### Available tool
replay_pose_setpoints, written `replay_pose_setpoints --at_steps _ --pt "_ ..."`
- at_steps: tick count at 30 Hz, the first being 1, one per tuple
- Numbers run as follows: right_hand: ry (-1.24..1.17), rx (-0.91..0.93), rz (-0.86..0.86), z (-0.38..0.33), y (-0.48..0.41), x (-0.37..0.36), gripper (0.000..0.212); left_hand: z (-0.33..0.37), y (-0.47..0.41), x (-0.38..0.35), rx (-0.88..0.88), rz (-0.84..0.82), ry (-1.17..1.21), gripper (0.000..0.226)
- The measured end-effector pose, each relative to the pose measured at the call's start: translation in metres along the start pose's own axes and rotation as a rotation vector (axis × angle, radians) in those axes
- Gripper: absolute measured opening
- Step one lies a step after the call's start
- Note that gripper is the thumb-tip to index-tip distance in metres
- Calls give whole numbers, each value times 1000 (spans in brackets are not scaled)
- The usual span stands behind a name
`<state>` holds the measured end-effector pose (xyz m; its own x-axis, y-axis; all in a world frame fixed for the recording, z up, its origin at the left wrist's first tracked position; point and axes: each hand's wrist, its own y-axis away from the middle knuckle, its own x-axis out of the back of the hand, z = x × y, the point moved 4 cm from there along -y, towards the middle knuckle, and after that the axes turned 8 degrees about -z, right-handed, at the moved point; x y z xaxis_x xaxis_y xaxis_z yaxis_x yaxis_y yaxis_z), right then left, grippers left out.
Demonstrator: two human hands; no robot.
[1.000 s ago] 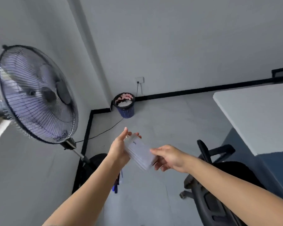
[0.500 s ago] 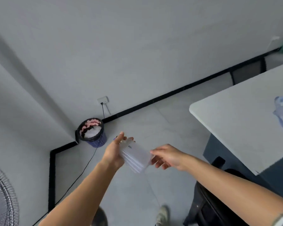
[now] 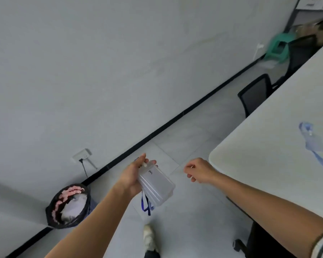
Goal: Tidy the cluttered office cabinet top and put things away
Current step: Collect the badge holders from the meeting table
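My left hand (image 3: 131, 177) grips a stack of clear plastic badge holders (image 3: 157, 189) above the floor, with blue lanyard straps (image 3: 145, 205) dangling beneath it. My right hand (image 3: 199, 170) is apart from the stack, to its right, beside the corner of the white table (image 3: 259, 164). Its thumb and fingers are pinched on a thin clear sleeve (image 3: 179, 168) that shows only faintly. Another clear holder with a blue lanyard (image 3: 311, 142) lies on the table at the right.
A dark waste bin (image 3: 69, 205) with pink and white rubbish stands by the wall at lower left, below a wall socket (image 3: 82, 155). A black office chair (image 3: 255, 94) and a green stool (image 3: 278, 49) stand beyond the table. My shoe (image 3: 149, 239) is below.
The view swung right, from the fan to the table. My right hand has left the stack and moved right with a thin clear sleeve. The left hand still holds the stack.
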<state>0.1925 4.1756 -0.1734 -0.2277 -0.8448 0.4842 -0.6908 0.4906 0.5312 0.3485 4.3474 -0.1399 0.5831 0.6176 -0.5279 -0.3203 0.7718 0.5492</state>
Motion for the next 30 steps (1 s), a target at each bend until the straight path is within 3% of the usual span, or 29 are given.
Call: replay_pose_setpoints --at_steps 11,21,30 --pt "-150 -246 284 -15 -137 111 19 167 -213 -45 159 -217 -199 29" --pt "-402 -504 496 59 -187 233 13 180 -387 -175 365 -390 -419 24" --pt "-606 -712 623 107 -210 324 21 189 -506 -297 477 -521 -526 22"
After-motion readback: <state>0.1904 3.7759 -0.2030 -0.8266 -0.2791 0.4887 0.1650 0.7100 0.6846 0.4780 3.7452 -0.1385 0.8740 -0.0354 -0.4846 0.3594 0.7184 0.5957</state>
